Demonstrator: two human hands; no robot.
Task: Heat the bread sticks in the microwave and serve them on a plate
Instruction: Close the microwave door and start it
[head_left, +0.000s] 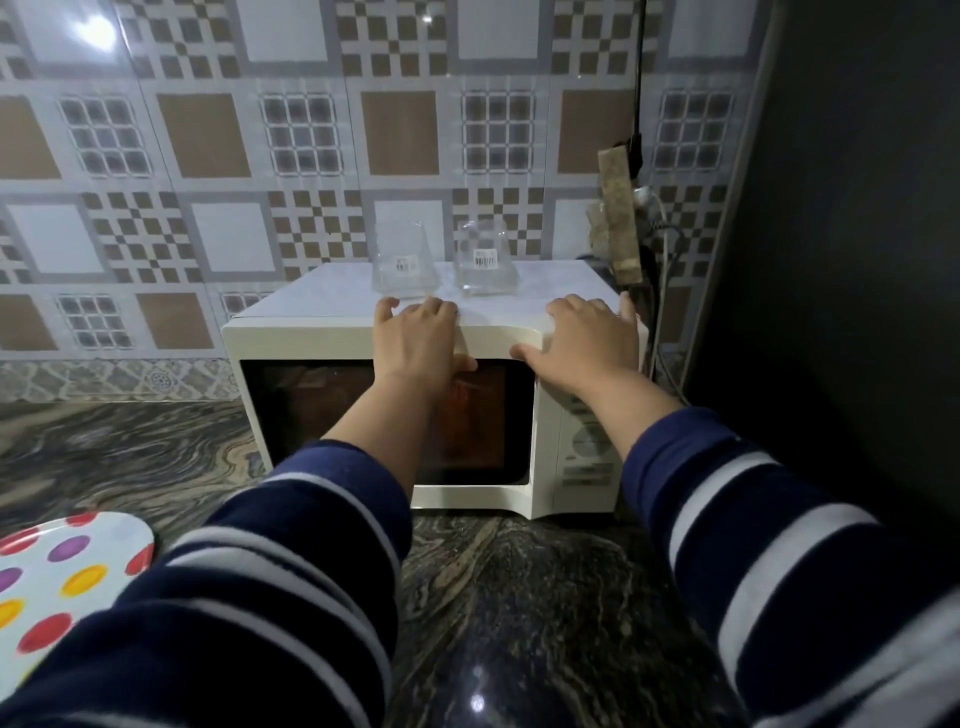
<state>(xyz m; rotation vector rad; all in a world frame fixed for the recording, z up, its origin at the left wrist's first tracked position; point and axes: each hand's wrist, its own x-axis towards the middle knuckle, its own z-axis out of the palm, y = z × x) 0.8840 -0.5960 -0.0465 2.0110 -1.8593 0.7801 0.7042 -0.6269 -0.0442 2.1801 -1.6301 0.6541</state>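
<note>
A white microwave (311, 343) stands on the dark marble counter with its door closed; a dim orange glow shows behind the dark window (322, 415). My left hand (418, 335) rests on the top front edge above the door, fingers spread, thumb over the door's top. My right hand (587, 338) lies flat on the top right corner above the control panel (584, 457). Neither hand holds anything. A white plate with coloured dots (57, 577) sits at the lower left, partly under my left sleeve. No bread sticks are visible.
Two clear glass jars (402, 265) (485, 260) with barcode labels stand on top of the microwave just beyond my fingers. Cables and a plug (652, 218) hang at its right, beside a dark panel (841, 260). A tiled wall is behind.
</note>
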